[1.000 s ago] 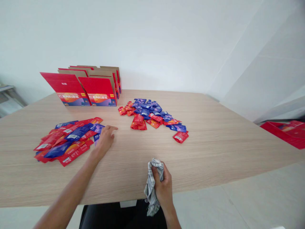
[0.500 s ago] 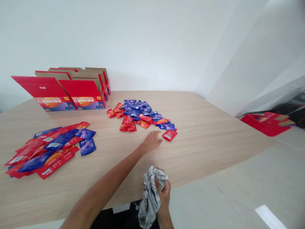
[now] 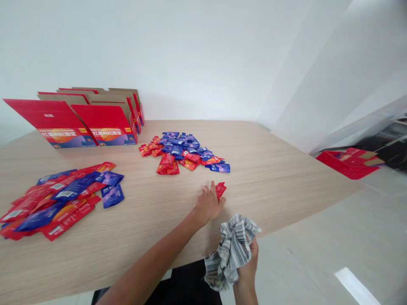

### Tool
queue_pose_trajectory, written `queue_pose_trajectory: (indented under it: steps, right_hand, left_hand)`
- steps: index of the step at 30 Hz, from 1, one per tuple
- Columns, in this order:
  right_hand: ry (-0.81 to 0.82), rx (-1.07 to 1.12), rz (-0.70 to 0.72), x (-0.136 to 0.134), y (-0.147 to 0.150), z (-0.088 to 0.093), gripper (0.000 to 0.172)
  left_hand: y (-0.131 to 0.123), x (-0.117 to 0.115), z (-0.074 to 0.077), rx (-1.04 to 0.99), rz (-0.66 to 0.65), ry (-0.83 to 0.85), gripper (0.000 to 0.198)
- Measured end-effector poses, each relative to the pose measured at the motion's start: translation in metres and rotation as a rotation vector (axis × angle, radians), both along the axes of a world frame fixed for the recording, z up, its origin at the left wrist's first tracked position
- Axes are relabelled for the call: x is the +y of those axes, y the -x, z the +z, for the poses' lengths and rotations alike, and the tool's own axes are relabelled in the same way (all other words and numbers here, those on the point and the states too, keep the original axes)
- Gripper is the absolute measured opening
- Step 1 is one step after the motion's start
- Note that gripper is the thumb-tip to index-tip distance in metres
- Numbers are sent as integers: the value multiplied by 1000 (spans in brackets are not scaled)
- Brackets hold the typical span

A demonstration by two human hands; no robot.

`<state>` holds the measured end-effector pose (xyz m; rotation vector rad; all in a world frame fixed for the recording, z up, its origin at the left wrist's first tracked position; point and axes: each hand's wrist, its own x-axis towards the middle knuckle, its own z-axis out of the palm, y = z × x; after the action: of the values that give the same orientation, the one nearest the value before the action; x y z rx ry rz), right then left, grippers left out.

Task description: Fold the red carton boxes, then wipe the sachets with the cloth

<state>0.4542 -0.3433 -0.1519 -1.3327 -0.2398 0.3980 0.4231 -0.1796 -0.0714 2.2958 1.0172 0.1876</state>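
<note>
My left hand (image 3: 208,205) reaches across the wooden table (image 3: 273,178) and closes on a small red packet (image 3: 220,189) near the front edge. My right hand (image 3: 248,264) is just off the table edge, gripping a crumpled grey-and-white striped cloth (image 3: 230,252). A pile of small red and blue packets (image 3: 182,153) lies beyond my left hand at mid-table. A second heap of longer red and blue pouches (image 3: 57,199) lies at the left.
Several open red cardboard boxes (image 3: 85,120) stand at the back left against the white wall. More flattened red boxes (image 3: 349,163) lie on the floor at the right. The tiled floor shows past the table's right edge.
My left hand swung from the left heap to the right, reached the lone red packet, and drew it back toward the front edge. My right hand with the cloth shifted right and lower.
</note>
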Motion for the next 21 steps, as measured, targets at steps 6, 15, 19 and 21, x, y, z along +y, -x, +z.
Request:
queue_pose_trajectory:
  steps: [6,15,19,21]
  right_hand:
    - [95,-36,59,27,28,36,52]
    - [3,-503,510,30,97,61,22]
    - [37,-518,425,26,100,61,22]
    - [71,-514,401,26,93,64,24]
  left_hand:
    - [108,-46,5,-477,-83,338,68]
    - [179,-65,-18,-698,104,213,70]
    - [204,-83,-42,-632,-25,144,65]
    - [214,-104,-62,-650,-108,101,67]
